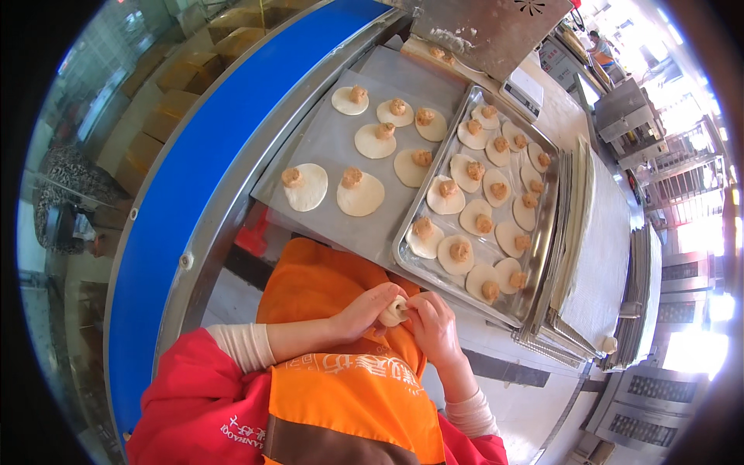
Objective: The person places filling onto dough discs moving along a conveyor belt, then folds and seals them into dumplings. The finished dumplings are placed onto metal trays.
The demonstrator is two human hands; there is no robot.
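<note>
A pleated dough bun (393, 313) is held in front of my orange apron, its top gathered around a small dark opening. My left hand (366, 308) cups the bun from the side. The fingers of my right hand (431, 323) pinch the dough at its upper edge. Beyond my hands, several flat dough rounds (360, 195) with lumps of orange-brown filling (351, 178) lie on a grey sheet (325, 139). Beside it, a metal tray (401, 244) holds many more rounds topped with filling (459, 251).
A blue-topped metal ledge (174, 168) curves along the left. Right of the tray stand stacked trays with pale liners (596, 244). A small scale (522, 93) and a metal machine housing (482, 35) are at the back. A person (601, 51) stands far off at upper right.
</note>
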